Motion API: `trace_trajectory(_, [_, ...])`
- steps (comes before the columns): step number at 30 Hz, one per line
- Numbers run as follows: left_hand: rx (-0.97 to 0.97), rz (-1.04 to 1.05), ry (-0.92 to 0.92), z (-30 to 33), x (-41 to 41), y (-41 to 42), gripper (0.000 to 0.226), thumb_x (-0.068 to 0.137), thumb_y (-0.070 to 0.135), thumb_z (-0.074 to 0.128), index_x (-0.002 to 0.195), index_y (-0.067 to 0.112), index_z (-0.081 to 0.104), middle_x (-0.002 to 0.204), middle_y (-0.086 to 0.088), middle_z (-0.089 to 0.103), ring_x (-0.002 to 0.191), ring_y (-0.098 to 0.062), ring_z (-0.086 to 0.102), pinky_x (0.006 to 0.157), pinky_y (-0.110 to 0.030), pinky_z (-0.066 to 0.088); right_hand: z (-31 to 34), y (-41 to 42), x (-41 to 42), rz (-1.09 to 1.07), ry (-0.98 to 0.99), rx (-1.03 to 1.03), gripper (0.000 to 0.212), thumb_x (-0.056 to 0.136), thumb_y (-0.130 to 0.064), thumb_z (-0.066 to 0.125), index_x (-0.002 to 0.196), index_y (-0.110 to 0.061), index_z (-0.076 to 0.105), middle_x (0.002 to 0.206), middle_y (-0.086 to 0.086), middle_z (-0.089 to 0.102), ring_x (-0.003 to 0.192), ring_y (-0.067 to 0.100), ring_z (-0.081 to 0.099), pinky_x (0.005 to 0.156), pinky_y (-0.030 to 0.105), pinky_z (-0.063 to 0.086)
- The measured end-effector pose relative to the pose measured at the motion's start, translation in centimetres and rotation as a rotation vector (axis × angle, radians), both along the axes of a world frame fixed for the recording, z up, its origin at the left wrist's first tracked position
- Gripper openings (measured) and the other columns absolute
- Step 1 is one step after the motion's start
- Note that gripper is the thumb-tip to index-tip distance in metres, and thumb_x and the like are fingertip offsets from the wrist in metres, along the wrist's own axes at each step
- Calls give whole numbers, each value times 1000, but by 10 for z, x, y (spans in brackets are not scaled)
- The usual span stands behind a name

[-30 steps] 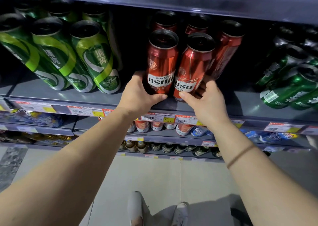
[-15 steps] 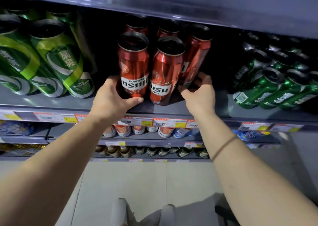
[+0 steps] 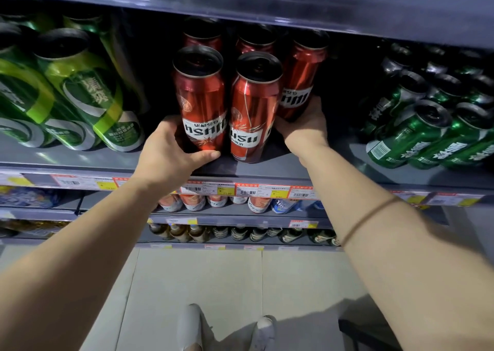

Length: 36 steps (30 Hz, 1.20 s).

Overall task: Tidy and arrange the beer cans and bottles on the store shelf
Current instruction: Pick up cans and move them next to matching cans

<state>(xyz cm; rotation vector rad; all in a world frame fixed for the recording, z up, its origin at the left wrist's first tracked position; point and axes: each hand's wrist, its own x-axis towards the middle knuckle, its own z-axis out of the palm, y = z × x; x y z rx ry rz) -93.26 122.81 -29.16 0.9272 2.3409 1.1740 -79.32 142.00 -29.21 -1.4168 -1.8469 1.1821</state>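
Where the grey metal store shelf [image 3: 267, 170] begins at the far left, a cluster of tall light-green beer cans [image 3: 80, 94] stands leaning in the wide view, labels facing out. Just right of them, the left hand [image 3: 171, 152] wraps the base of the front-left tall red beer can [image 3: 200, 102], thumb pressed across its lower front edge and fingers curled behind it. Touching that can on its right stands a second tall red beer can [image 3: 254, 110], upright near the shelf's front edge. Behind and to its right, the right hand [image 3: 304, 126] cups the lower part of a third red beer can [image 3: 300, 78], fingers closed around its bottom. More red cans sit in the dark behind these. Farther right, well apart, dark-green beer cans [image 3: 417, 128] crowd together. Orange-and-yellow paper price tags [image 3: 256, 190] line the shelf's front rail.
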Motion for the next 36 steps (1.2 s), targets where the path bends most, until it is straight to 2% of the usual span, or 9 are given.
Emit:
trace_trajectory(7, [15, -14, 13, -2, -1, 1, 74, 64, 40, 88, 127, 19, 55, 117, 7, 65, 108, -10, 59, 91, -23, 43, 6, 4, 13, 93, 13, -36, 71, 72, -19, 83, 133, -19, 47, 124, -2, 63, 106, 11, 58, 89, 24, 44])
trace_trajectory(10, [12, -19, 22, -3, -3, 0, 75, 63, 43, 88, 126, 18, 55, 118, 5, 66, 109, -11, 60, 92, -25, 45, 7, -20, 23, -94, 76, -7, 64, 73, -16, 75, 131, -21, 47, 117, -3, 64, 102, 13, 60, 91, 27, 48])
trace_trajectory(11, [11, -18, 23, -3, -3, 0, 75, 63, 43, 88, 126, 18, 55, 117, 6, 66, 109, -11, 60, 92, -25, 45, 5, -33, 27, -148, 77, 30, 56, 72, -18, 70, 125, -21, 49, 112, -3, 64, 100, 17, 61, 91, 32, 50])
trace_trajectory(13, [13, -17, 20, -3, -3, 0, 75, 63, 42, 88, 125, 17, 55, 116, 6, 66, 107, -10, 60, 91, -25, 45, 4, -64, 31, -76, 66, 60, 49, 70, -26, 67, 116, -25, 49, 107, -5, 60, 94, 17, 60, 84, 33, 50])
trace_trajectory(16, [19, -23, 14, -3, -3, 1, 75, 63, 42, 88, 126, 17, 55, 116, 6, 66, 108, -10, 61, 95, -28, 48, 5, -88, 24, 134, -116, 104, 54, 70, -48, 75, 111, -28, 46, 107, -8, 56, 89, 12, 58, 74, 31, 47])
trace_trajectory(19, [25, -17, 19, -4, -1, 1, 74, 64, 39, 88, 126, 17, 55, 117, 6, 66, 109, -10, 60, 95, -27, 47, 5, -82, 19, 155, -195, 126, 56, 66, -60, 74, 105, -30, 50, 99, -9, 63, 89, 14, 62, 74, 36, 52])
trace_trajectory(22, [19, -6, 20, -4, 0, 1, 74, 65, 39, 88, 127, 17, 54, 118, 6, 65, 110, -10, 59, 93, -25, 45, 1, -80, 20, 169, -203, 123, 56, 69, -60, 72, 112, -29, 52, 100, -9, 66, 92, 15, 63, 77, 39, 53])
trace_trajectory(28, [-2, -7, 43, 1, 3, 1, 69, 71, 37, 85, 128, 15, 52, 111, 10, 58, 102, -6, 52, 86, -20, 38, 3, -84, 20, 181, -250, 157, 51, 76, -60, 66, 111, -25, 52, 96, -6, 64, 88, 16, 60, 72, 36, 51])
trace_trajectory(36, [-89, 14, -1, 13, 16, -1, 67, 74, 40, 81, 129, 17, 50, 125, 4, 62, 116, -14, 56, 88, -22, 37, 11, -86, 22, 235, -304, 158, 48, 84, -57, 61, 114, -21, 50, 103, 0, 64, 94, 22, 60, 74, 35, 49])
